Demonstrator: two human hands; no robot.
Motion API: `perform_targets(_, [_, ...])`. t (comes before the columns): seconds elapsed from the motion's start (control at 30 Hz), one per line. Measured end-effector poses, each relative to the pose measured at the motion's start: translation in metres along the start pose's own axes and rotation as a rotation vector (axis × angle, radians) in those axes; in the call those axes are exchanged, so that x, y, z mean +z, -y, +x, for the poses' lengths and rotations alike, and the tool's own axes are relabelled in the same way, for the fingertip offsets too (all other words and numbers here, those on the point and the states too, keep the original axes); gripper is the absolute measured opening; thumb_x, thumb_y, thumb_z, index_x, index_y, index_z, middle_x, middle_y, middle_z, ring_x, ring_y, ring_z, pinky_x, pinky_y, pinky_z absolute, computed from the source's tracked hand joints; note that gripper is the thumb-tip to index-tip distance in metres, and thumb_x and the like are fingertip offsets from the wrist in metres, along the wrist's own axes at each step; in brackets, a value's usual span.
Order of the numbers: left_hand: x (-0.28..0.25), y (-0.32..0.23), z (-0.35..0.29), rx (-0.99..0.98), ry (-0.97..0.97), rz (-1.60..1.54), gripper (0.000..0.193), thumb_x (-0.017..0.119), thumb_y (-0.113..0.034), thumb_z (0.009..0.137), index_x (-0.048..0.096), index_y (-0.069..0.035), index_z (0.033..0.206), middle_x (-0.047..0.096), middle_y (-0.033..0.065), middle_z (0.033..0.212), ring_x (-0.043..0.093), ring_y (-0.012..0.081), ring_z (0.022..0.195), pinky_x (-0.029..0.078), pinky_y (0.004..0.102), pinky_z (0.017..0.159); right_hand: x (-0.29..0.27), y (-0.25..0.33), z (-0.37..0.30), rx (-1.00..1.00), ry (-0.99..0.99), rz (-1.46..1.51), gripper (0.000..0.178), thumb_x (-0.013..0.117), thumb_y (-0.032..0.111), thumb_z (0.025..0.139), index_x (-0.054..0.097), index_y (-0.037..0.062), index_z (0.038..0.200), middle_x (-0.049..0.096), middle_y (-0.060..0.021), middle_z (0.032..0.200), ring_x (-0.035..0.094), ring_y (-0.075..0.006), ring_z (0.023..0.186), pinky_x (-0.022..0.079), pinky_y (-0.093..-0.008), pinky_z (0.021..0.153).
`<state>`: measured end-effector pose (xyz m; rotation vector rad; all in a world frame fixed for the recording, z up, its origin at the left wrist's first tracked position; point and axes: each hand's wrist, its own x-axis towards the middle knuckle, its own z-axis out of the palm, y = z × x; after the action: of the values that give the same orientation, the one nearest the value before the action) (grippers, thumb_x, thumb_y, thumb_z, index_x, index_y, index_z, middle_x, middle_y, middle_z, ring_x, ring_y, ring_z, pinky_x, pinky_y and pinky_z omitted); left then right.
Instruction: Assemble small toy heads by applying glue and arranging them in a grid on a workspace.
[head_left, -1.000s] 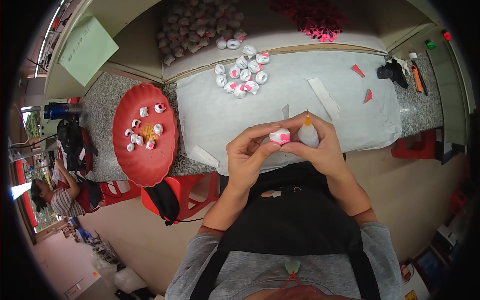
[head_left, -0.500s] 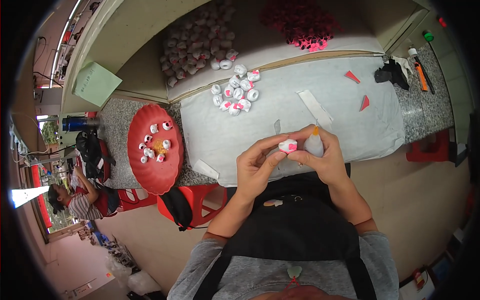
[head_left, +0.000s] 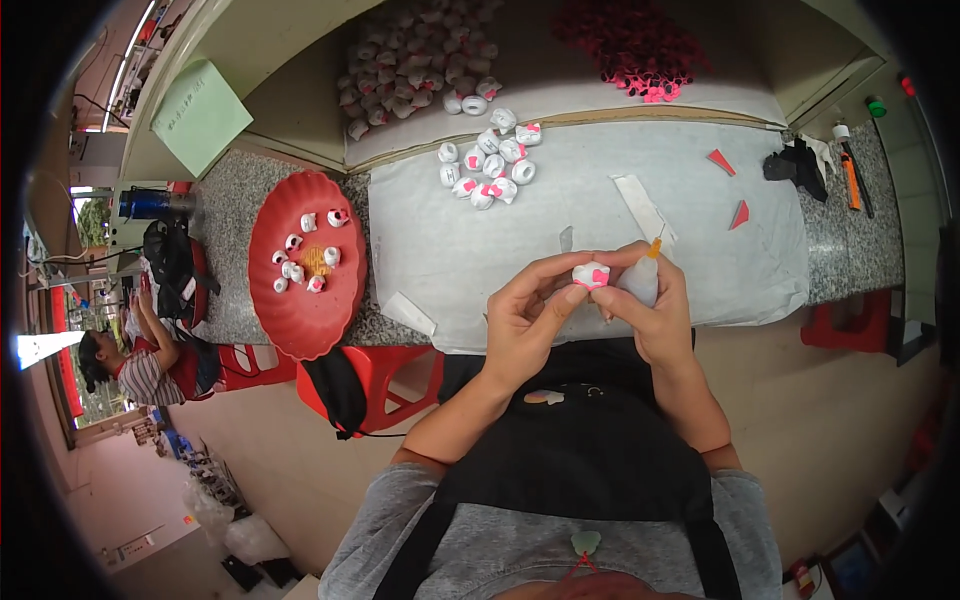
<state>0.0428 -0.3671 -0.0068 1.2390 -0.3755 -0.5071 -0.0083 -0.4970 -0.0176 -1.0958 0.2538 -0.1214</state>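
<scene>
Bottle leans further right, left fingers and bottle-holding right fingers pinched round the white bead, so press evenly.

The needle-tipped squeeze bottle (nearly upright a second ago) now leans rightward, its tip closer to the white strip; the pink-bowed figurine has shifted nearer the strip too.

Some kind of assembly workshop, imo. There's a heap of near-identical white pieces and a pile of pink bits at the back of the counter, plus another person past its left end.
</scene>
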Motion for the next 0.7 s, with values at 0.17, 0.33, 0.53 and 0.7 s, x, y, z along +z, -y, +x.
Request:
perform_targets(0.17, [-0.008, 0.003, -0.006, 0.017, 0.044, 0.024, 0.025, 0.048, 0.0, 0.078, 0.048, 0.003, 0.102, 0.053, 0.0102, 0.097, 0.05, 0.0148, 0.091, 0.039, 0.0252, 0.078, 0.007, -0.009, -0.003, -0.045, -0.007, 0.003, 0.022, 0.06, 0.0, 0.065, 0.054, -0.0001, 0.086, 0.053, -0.0031, 0.073, 0.047, -0.0057, 0.059, 0.037, -0.018, 0.048])
perform_targets(0.33, [-0.022, 0.003, -0.005, -0.018, -0.012, -0.065, 0.024, 0.05, -0.002, 0.077, 0.048, 0.004, 0.1, 0.053, 0.0114, 0.095, 0.051, 0.016, 0.088, 0.041, 0.0272, 0.077, 0.018, -0.017, 0.004, 0.021, -0.004, 0.053, 0.021, 0.059, -0.003, 0.066, 0.052, -0.0003, 0.085, 0.052, -0.0045, 0.071, 0.047, -0.008, 0.056, 0.038, -0.0188, 0.047])
perform_targets(0.53, [-0.052, 0.005, -0.012, 0.005, 0.195, -0.3, 0.023, 0.053, -0.002, 0.075, 0.049, 0.002, 0.097, 0.051, 0.012, 0.098, 0.05, 0.016, 0.089, 0.04, 0.0279, 0.078, 0.038, -0.013, 0.003, 0.014, 0.13, 0.01, 0.023, 0.06, -0.004, 0.064, 0.051, -0.0012, 0.085, 0.052, -0.005, 0.064, 0.047, -0.0088, 0.052, 0.036, -0.0189, 0.044])
perform_targets(0.7, [-0.098, -0.032, -0.016, 0.363, -0.194, 0.427, 0.021, 0.053, 0.004, 0.069, 0.053, 0.001, 0.091, 0.051, 0.0113, 0.091, 0.047, 0.0186, 0.088, 0.036, 0.0283, 0.077, 0.061, -0.009, 0.011, 0.021, 0.068, -0.127, 0.029, 0.059, -0.003, 0.065, 0.05, -0.0001, 0.093, 0.051, -0.0036, 0.066, 0.044, -0.0076, 0.053, 0.035, -0.0181, 0.045])
